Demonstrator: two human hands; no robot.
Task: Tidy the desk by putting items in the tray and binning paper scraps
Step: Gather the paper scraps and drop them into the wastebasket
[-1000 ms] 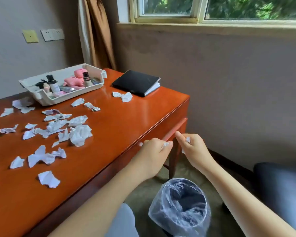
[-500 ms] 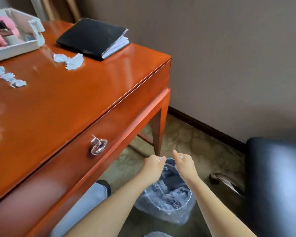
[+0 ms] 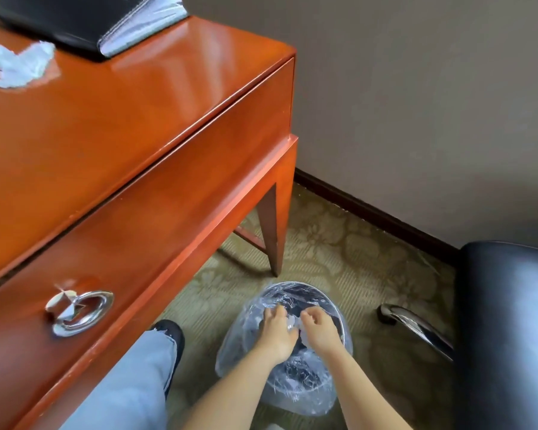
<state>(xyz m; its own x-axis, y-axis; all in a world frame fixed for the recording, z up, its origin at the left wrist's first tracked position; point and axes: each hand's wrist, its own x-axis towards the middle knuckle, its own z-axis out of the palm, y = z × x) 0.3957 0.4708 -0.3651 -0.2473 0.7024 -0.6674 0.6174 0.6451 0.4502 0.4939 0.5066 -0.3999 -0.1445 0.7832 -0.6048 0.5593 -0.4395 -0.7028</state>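
- Head view: I am bent over the bin (image 3: pixel 339 308), which stands on the carpet (image 3: pixel 348 243) at five o'clock, near the desk leg (image 3: pixel 274 237) and lined with a clear bag.
- My left hand (image 3: pixel 275 332) and right hand (image 3: pixel 322 332) hang side by side over its mouth, close but apart, fingers loosely curled and pointing down.
- White paper scraps (image 3: pixel 292 324) show in the gap between my hands. I cannot tell whether either hand pinches them or whether they are already dropping.
- I judge this to be the dumping step for one handful.
- The job is far from done: loose scraps (image 3: pixel 16 65) lie on the surface (image 3: pixel 121 119) at ten o'clock, just beside the black notebook (image 3: pixel 75 20) at eleven. The tray is out of sight.
- Next I should spread my fingers wide, low inside the rim, since light paper flutters and clings. Then I go to the surface for the remaining bits.
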